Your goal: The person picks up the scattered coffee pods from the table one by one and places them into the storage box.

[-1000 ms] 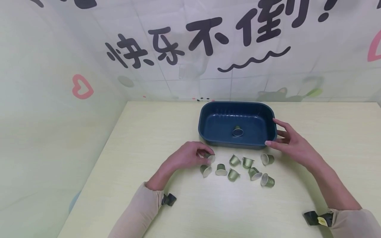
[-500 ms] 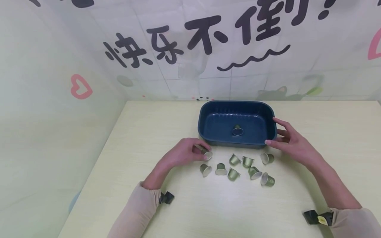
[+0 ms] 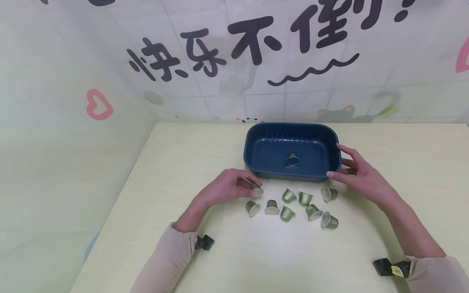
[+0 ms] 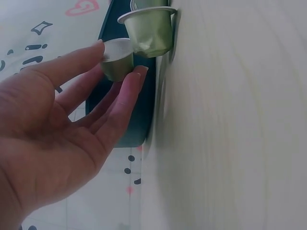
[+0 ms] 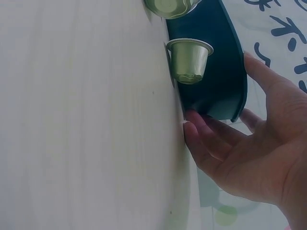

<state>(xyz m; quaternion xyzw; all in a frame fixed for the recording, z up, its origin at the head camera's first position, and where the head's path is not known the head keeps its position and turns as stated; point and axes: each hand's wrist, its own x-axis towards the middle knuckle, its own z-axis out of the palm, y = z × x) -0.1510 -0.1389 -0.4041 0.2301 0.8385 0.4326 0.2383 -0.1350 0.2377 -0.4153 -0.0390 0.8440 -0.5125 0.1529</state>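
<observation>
My left hand pinches a green coffee capsule with a pale lid, near the front left corner of a deep dark-blue tray. The left wrist view shows that held capsule between thumb and fingertips. At the tray's right end, my right hand holds its rim and side with spread, slightly bent fingers. Inside the tray lies one capsule. Several more lie in front of it, among them a capsule standing lid down and a capsule on its side near my right thumb.
The pale wooden table runs back to a printed sheet hung behind the tray. Another sheet borders the table's left side. The loose capsules form a loose cluster just before the tray's front wall.
My left hand has lifted the pinched capsule slightly away from its neighbour, back toward the tray, then shifted a touch right. The right hand, tray and other capsules stay put.
</observation>
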